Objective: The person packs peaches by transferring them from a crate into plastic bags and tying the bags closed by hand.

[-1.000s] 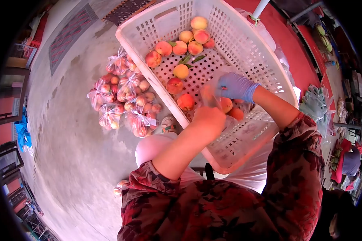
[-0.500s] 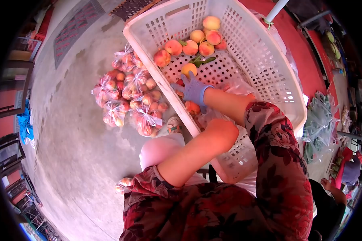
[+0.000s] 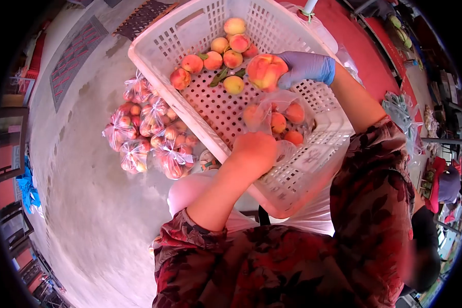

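Note:
My right hand (image 3: 305, 69), in a blue glove, holds a red and yellow peach (image 3: 266, 72) above the white crate (image 3: 205, 128). Below it, my bare left hand (image 3: 255, 154) is closed on the edge of a clear plastic bag (image 3: 272, 110) with several peaches in it. The bag rests inside the crate and its mouth faces up. Loose peaches (image 3: 213, 60) lie in the far part of the crate, with green leaves (image 3: 219, 77) and a yellow peach (image 3: 233, 85) nearer.
Several tied bags of fruit (image 3: 154, 118) stand on the concrete floor (image 3: 87, 169) left of the crate. Clear plastic bags (image 3: 403, 110) lie on the right. A person in red and grey (image 3: 446, 185) is at the far right edge.
My right hand has moved from the crate's left side up and to the right, now with a peach. Fewer peaches lie along that side. My left hand stays at the bag, which shows more openly.

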Motion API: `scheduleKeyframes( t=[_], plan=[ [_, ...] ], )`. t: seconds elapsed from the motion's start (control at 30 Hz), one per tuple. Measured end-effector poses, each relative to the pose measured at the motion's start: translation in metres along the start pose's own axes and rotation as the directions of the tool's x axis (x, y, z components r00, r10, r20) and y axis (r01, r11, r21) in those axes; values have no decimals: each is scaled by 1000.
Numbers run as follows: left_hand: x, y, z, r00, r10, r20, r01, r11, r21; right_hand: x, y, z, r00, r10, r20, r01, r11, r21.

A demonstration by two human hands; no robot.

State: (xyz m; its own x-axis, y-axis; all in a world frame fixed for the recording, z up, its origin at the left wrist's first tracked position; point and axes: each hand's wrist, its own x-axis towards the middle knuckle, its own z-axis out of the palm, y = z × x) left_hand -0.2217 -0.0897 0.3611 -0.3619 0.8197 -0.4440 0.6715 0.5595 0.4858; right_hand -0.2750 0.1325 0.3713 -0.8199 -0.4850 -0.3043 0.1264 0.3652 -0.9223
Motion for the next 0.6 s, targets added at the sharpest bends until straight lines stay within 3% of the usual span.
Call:
scheduleKeyframes(
  t=[0.07, 0.17, 0.23, 0.3, 0.33, 0.4, 0.43, 0.53, 0.6],
  plan=[
    [-1, 2, -5, 996, -71, -45, 71, 997, -4, -46, 6, -7, 999, 38, 23, -44, 909, 415],
    [1, 3, -6, 983, -135, -123, 130, 990, -50, -64, 40, 16, 931, 245, 269, -323, 897, 302],
    [1, 2, -6, 970, -180, -160, 166, 981, -100, -53, 17, 41, 819, 434, 375, -448, 892, -55],
    [1, 2, -7, 965, -206, -165, 185, 974, -131, -40, 39, 63, 933, 254, 254, -158, 926, -344],
    [0, 2, -8, 971, -181, -157, 160, 978, -135, -33, 40, 72, 966, 139, 217, -17, 873, -488],
    [-1, 1, -9, 981, -132, -142, 111, 983, -144, -19, 31, 82, 952, 298, 66, -165, 686, -709],
    [-1, 1, -8, 979, -127, -162, 102, 983, -153, -14, 26, 86, 933, 358, -24, -237, 563, -792],
    [-1, 0, -5, 971, -127, -203, 93, 981, -168, -6, 39, 103, 970, 219, -103, -174, 333, -927],
    [-1, -1, -5, 961, -164, -223, 130, 978, -160, -10, 38, 103, 966, 242, -89, -199, 483, -853]
  ],
)
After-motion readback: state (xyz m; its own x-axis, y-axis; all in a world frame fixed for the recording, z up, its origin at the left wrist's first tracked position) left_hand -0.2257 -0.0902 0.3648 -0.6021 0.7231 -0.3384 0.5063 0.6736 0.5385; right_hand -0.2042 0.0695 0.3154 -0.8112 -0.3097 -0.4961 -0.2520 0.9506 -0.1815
